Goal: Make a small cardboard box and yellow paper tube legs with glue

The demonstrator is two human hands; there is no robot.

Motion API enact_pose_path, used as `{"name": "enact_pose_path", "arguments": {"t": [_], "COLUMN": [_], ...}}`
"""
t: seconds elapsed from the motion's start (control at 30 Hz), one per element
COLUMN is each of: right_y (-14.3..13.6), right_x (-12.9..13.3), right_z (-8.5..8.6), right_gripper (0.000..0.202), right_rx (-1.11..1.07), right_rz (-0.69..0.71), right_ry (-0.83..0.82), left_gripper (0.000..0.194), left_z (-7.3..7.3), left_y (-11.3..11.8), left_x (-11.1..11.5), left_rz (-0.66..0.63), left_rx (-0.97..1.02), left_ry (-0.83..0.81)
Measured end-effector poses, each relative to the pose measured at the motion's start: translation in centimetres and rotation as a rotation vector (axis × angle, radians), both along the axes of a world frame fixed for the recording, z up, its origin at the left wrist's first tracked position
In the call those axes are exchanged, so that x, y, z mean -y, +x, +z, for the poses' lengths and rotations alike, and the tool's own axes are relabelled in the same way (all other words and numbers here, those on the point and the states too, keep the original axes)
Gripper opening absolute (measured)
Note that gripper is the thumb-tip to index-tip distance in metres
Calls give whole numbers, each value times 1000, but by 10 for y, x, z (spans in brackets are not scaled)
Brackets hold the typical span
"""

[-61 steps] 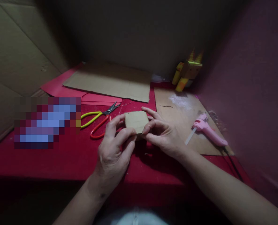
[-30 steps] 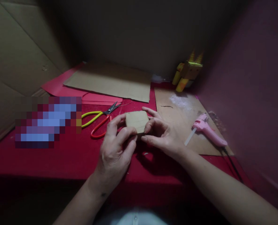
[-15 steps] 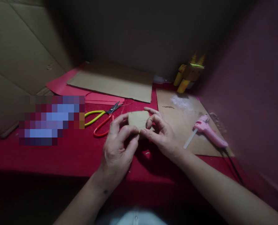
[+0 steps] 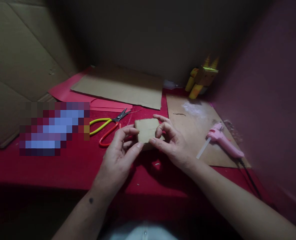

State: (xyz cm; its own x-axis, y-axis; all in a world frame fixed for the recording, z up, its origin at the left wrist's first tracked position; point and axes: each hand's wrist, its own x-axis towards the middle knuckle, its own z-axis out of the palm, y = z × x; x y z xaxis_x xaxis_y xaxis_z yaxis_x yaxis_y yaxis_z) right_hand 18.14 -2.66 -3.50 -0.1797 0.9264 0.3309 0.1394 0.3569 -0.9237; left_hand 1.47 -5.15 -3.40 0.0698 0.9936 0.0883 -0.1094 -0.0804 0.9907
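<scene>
A small cardboard box (image 4: 147, 130) is held between both hands above the red cloth, its flat top face turned up. My left hand (image 4: 120, 150) grips its left side, with the thumb at the near left corner and fingers at the left edge. On the right side, my right hand (image 4: 171, 141) holds it with the thumb on the near edge and a bent index finger at the right edge. Left of the box lie scissors (image 4: 116, 122) with one yellow and one red handle, blades apart. The box's underside is hidden.
A pink glue gun (image 4: 222, 141) rests on a cardboard sheet (image 4: 187, 130) at right, its cord trailing nearer. Behind are another cardboard sheet (image 4: 120, 86), pink paper (image 4: 63, 90) and a yellow cardboard figure (image 4: 200, 80). A blurred-out item (image 4: 55, 128) lies left.
My left hand has shifted left and slightly down, its fingers moving from the box's near edge to its left side. The box's top face shows more fully. My right hand has hardly moved.
</scene>
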Motion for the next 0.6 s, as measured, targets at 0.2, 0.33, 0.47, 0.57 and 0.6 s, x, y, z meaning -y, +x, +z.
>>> {"name": "enact_pose_path", "arguments": {"t": [0.2, 0.33, 0.47, 0.57, 0.6], "right_y": [0, 0, 0, 0, 0], "right_x": [-1, -1, -2, -1, -1], "right_z": [-1, -1, -2, -2, -2], "right_gripper": [22, 21, 21, 21, 21], "right_rx": [-7, -20, -37, -36, -34], "right_rz": [-7, 5, 12, 12, 12], "right_ry": [3, 7, -2, -12, -13], "left_gripper": [19, 19, 21, 21, 21], "left_z": [-3, -3, -4, -6, -7], "left_y": [1, 1, 1, 1, 1], "left_x": [0, -1, -2, -2, -2], "left_rz": [25, 22, 35, 52, 57], "left_rx": [-105, -179, -217, -250, -256], "left_ry": [48, 79, 107, 142, 151]}}
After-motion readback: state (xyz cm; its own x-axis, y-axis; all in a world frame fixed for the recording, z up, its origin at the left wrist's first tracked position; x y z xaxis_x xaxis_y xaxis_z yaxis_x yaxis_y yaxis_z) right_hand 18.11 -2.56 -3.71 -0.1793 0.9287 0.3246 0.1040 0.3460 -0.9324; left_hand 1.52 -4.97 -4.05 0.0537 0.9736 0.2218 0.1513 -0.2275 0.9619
